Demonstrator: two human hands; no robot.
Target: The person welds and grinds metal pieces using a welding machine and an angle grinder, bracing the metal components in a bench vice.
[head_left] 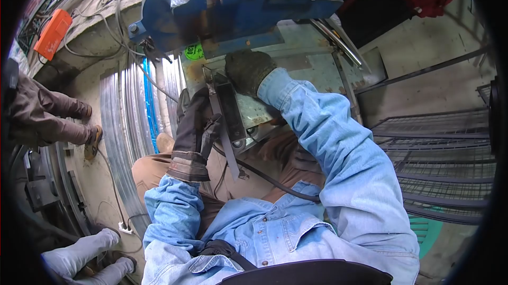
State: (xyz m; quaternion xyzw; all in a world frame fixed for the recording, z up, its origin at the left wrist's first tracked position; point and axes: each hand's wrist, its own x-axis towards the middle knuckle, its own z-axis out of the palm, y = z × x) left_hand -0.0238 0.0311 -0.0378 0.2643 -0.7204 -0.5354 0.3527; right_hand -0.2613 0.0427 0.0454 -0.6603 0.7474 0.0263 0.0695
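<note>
My left hand (197, 126), in a dark glove, is closed at the left edge of a flat metal strip (228, 150) that slants down toward my lap. Beside the strip lies a dark rectangular metal piece (228, 106) on the worn metal tabletop (301, 86). My right hand (248, 71), also gloved, rests at the upper end of that piece with its fingers curled; what is under them is hidden. Just beyond both hands stands a large blue vise (227, 17), with a round green sticker (194, 52) at its near left side.
Long metal profiles (124, 126) lie on the floor at left, near an orange case (53, 34) and loose cables. Two people's legs (58, 110) (90, 253) show at far left. Dark wire-mesh racks (444, 163) and a green plastic object (425, 232) are at right.
</note>
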